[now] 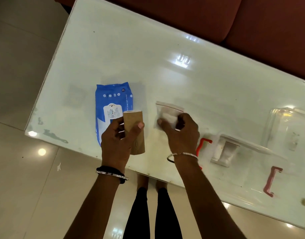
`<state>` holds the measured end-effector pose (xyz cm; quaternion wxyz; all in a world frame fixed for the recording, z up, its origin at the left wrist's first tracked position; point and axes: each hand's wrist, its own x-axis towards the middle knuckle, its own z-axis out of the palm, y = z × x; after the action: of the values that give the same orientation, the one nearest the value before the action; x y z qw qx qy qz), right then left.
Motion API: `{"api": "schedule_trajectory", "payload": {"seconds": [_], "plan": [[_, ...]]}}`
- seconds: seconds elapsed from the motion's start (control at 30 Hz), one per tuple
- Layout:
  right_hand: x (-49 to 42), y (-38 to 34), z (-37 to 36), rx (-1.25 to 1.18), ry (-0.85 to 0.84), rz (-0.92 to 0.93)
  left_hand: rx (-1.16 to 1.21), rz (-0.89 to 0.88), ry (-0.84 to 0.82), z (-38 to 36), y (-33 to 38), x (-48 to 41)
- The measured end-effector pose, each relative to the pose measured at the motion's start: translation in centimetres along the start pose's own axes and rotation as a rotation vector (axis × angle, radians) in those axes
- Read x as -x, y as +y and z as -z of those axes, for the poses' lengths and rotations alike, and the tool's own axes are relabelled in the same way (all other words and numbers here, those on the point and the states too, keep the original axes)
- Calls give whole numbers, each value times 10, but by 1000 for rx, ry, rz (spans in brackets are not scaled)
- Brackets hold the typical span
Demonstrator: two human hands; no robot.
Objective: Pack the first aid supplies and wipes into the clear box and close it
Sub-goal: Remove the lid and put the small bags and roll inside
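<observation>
Left grip (119, 135) is clamping a brown roll (134, 131), thumb and fingers wrapped around it, holding it upright-tilted above the tabletop (148, 49). Just behind and left of that grip, a blue wipes pack (112, 104) is lying flat. Right grip (180, 130) is closing its fingers on a small zip bag (167, 111), which is resting on the tabletop. Right of this grip, the clear box (286, 128) is sitting open, with its lid (243, 169) and red latches (272, 181) alongside.
</observation>
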<state>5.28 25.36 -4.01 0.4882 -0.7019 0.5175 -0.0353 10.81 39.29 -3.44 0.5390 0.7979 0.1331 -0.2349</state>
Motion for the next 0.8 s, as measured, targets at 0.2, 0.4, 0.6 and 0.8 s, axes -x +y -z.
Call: {"api": "schedule_trajectory", "payload": {"seconds": [0.2,0.4,0.6,0.8], "plan": [[25,35,106,-174,86,-111,2,33,-147,-32,9,17],[32,103,181,-125,276,-349,26,41,-252,-67,22,36],[-1,152,193,53,325,-534,-35,23,-381,-98,25,56],[-32,167,184,146,334,-559,-33,25,-487,-117,30,70]]}}
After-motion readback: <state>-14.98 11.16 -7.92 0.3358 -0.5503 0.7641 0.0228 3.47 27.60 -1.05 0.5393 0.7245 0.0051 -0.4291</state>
